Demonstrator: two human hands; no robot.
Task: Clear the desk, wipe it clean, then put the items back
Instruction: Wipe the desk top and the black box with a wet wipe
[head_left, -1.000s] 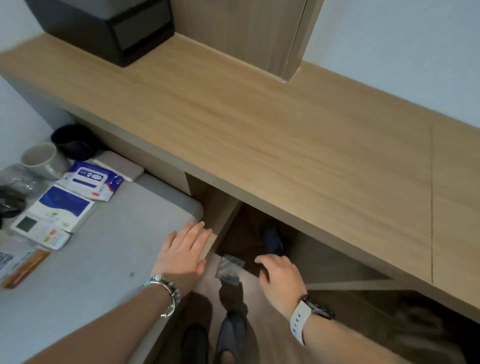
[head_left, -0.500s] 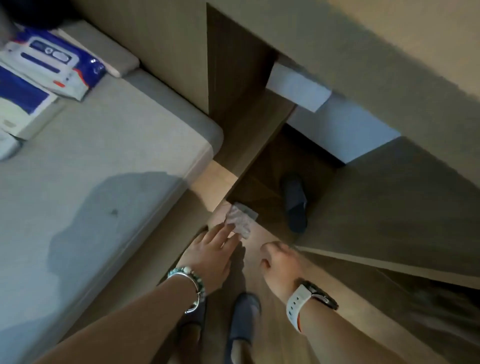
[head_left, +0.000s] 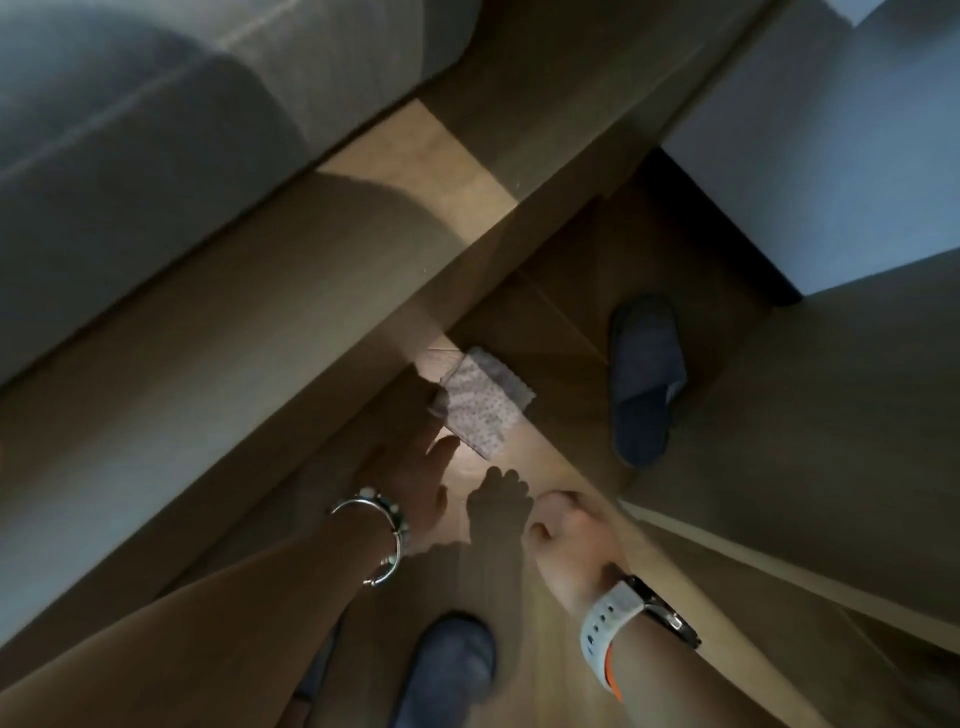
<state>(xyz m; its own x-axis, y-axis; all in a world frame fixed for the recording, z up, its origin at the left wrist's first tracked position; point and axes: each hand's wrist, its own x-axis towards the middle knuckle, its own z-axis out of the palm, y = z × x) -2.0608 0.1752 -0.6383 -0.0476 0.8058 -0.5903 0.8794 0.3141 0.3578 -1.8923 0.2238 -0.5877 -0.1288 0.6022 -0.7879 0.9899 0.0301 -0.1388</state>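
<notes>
View points steeply down at the wooden floor (head_left: 524, 457) below the desk; frame is dim and motion-blurred.

Folded wipe (head_left: 485, 402): pale, dotted texture, lies flat on the floor at about 12 o'clock from frame centre, just at the edge of the shadowed recess under the desk. One corner at its 9 o'clock side is curled up.

Left hand (head_left: 415, 467): reaches down from 7 o'clock, fingers extended toward the wipe. Fingertips (head_left: 431, 402) meet the wipe's 9 o'clock edge; whether they pinch it or only touch it cannot be told through the blur. Thumb (head_left: 449, 447) is spread away from the fingers, just beside the wipe's near edge. Silver and beaded bracelets (head_left: 384, 540) sit on the wrist.

Right hand (head_left: 563, 530): enters from 5 o'clock, loosely curled, holding nothing, hanging above the floor apart from the wipe, at the wipe's 5 o'clock. White-strapped watch (head_left: 618, 618) on the wrist. Its shadow falls on the floor between the two hands.

Surroundings: a dark slipper (head_left: 644, 374) lies alone in the recess at 3 o'clock of the wipe, well apart from it. A second slipper (head_left: 447, 670), worn on a foot, is at 6 o'clock in frame. Grey mattress (head_left: 156, 130) fills the 10 o'clock corner. Desk side panel (head_left: 810, 431) stands at 3 o'clock.
</notes>
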